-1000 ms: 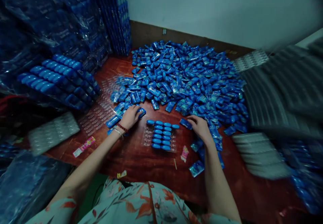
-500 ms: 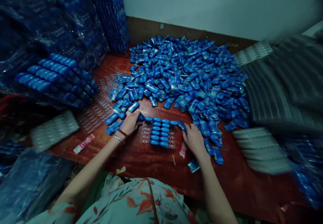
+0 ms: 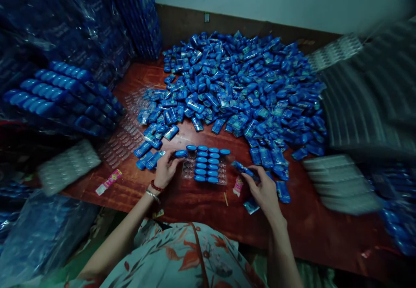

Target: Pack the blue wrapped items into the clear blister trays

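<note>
A clear plastic blister tray [image 3: 222,172] lies on the table in front of me. Blue oval packs [image 3: 212,161] fill its two middle columns, and the far row reaches out to both sides. At the tray's far left corner, my left hand [image 3: 166,166] pinches a small blue pack [image 3: 180,153] between thumb and fingers. Right of the tray, apart from it, my right hand [image 3: 261,188] grips another blue pack [image 3: 241,167], which lies tilted. Clear pockets show at the tray's left and right sides.
A large heap of blue packs [image 3: 234,80] covers the back of the red-brown table [image 3: 191,201]. Stacked filled trays [image 3: 58,93] stand left, near clear blister sheets [image 3: 118,143]. Grey-looking tray stacks [image 3: 341,184] are at right. Pink wrappers [image 3: 108,182] lie on the table.
My right hand has drawn right and away from the tray with a blue pack. My left hand has shifted slightly left and nearer to me. The camera view has tilted a little.
</note>
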### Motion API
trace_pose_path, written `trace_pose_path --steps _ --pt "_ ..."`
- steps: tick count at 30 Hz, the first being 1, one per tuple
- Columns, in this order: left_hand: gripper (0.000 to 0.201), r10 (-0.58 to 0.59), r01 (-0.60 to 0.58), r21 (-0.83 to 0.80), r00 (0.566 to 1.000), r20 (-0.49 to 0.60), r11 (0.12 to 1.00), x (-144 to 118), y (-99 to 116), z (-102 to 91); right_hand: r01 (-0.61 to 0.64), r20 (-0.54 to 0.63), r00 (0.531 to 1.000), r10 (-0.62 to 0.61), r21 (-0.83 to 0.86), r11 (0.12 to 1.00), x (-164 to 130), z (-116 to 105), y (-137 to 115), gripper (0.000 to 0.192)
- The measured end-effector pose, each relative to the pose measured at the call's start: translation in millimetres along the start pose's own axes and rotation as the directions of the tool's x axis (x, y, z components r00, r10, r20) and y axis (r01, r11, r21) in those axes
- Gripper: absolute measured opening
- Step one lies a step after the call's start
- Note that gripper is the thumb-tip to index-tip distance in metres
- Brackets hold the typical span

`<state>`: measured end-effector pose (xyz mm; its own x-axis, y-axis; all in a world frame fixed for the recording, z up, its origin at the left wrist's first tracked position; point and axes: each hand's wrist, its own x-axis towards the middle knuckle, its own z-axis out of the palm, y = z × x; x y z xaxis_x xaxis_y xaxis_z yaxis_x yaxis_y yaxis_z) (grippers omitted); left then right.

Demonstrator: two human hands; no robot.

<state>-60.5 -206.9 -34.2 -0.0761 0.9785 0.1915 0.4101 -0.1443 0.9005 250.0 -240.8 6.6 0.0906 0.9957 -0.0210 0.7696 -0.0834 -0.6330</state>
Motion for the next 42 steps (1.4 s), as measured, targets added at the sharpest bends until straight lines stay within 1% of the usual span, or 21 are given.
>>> trace_pose_path --steps 3,6,8,9,12,14,16,18,20,23,26,28,30,32,34,36,37,38,40,41,42 --pt "0.013 0.177 -0.177 0.112 0.984 0.013 0.978 3.9 -5.2 11.6 0.027 -0.021 0.999 -0.027 0.039 0.999 3.8 4.1 -6.8 0.031" --pt "0.014 0.281 -0.294 0.147 0.954 0.107 0.944 10.6 -8.0 13.8 0.118 -0.048 0.992 -0.114 0.093 0.989 11.5 16.5 -7.7 0.025" --pt "0.018 0.305 -0.328 0.147 0.939 0.163 0.933 15.1 -8.1 11.5 0.205 -0.070 0.978 -0.198 0.111 0.972 16.1 25.8 -5.9 0.021" --pt "0.018 0.309 -0.334 0.143 0.935 0.173 0.932 17.2 -7.8 9.9 0.247 -0.081 0.968 -0.239 0.111 0.963 17.9 29.9 -4.8 0.020" --pt "0.016 0.287 -0.304 0.131 0.948 0.134 0.944 22.5 -6.4 5.6 0.351 -0.071 0.936 -0.345 0.083 0.933 21.1 37.5 -3.0 0.022" --pt "0.016 0.266 -0.281 0.130 0.956 0.122 0.951 24.3 -5.6 4.3 0.408 -0.012 0.913 -0.408 0.034 0.912 22.5 37.4 -4.1 0.028" --pt "0.017 0.260 -0.278 0.131 0.956 0.137 0.952 24.6 -5.5 4.6 0.457 0.069 0.889 -0.453 -0.054 0.888 24.6 33.6 -7.8 0.033" --pt "0.018 0.276 -0.299 0.125 0.946 0.171 0.946 24.1 -6.7 6.4 0.503 0.154 0.863 -0.482 -0.163 0.849 28.0 27.6 -13.9 0.037" --pt "0.020 0.303 -0.337 0.128 0.925 0.231 0.933 24.1 -9.5 8.7 0.555 0.252 0.829 -0.499 -0.268 0.787 32.7 21.5 -21.9 0.041" --pt "0.027 0.327 -0.396 0.159 0.883 0.336 0.904 26.1 -14.9 11.2 0.626 0.386 0.777 -0.497 -0.394 0.673 40.8 15.5 -35.6 0.040" --pt "0.030 0.319 -0.415 0.198 0.866 0.385 0.888 28.9 -18.1 11.3 0.673 0.483 0.737 -0.474 -0.455 0.583 47.2 14.5 -48.4 0.035" --pt "0.030 0.301 -0.417 0.228 0.860 0.412 0.880 29.5 -17.9 11.1 0.688 0.526 0.721 -0.450 -0.469 0.554 49.8 16.0 -54.1 0.032" --pt "0.031 0.284 -0.411 0.257 0.864 0.415 0.875 28.5 -15.9 12.0 0.675 0.533 0.731 -0.426 -0.477 0.563 50.8 18.5 -55.9 0.031" --pt "0.028 0.257 -0.370 0.251 0.885 0.389 0.894 25.9 -13.0 14.0 0.640 0.496 0.760 -0.421 -0.456 0.618 49.6 21.9 -53.5 0.031" --pt "0.021 0.195 -0.276 0.220 0.924 0.329 0.936 22.7 -9.8 15.3 0.588 0.403 0.800 -0.444 -0.382 0.713 45.3 25.1 -47.6 0.033" --pt "0.018 0.108 -0.152 0.173 0.964 0.242 0.973 21.4 -6.5 12.4 0.529 0.260 0.843 -0.471 -0.240 0.814 38.0 25.6 -38.7 0.035" --pt "0.020 0.068 -0.101 0.159 0.977 0.204 0.982 22.3 -4.8 8.6 0.490 0.163 0.870 -0.466 -0.167 0.856 33.5 23.7 -32.9 0.035" --pt "0.019 0.039 -0.068 0.160 0.983 0.181 0.985 24.9 -3.3 3.3 0.439 0.051 0.898 -0.437 -0.108 0.892 28.8 19.7 -25.9 0.034" --pt "0.014 0.031 -0.067 0.216 0.985 0.169 0.974 36.0 -0.8 -10.4 0.303 -0.160 0.938 -0.307 -0.048 0.952 19.4 6.0 -8.6 0.030" --pt "0.012 0.046 -0.092 0.274 0.984 0.171 0.957 44.5 0.0 -17.2 0.228 -0.219 0.948 -0.232 -0.044 0.973 15.0 -3.1 1.1 0.027" --pt "0.013 0.064 -0.124 0.345 0.982 0.179 0.930 54.6 0.6 -22.9 0.163 -0.223 0.960 -0.171 -0.053 0.985 10.8 -12.5 10.7 0.026"
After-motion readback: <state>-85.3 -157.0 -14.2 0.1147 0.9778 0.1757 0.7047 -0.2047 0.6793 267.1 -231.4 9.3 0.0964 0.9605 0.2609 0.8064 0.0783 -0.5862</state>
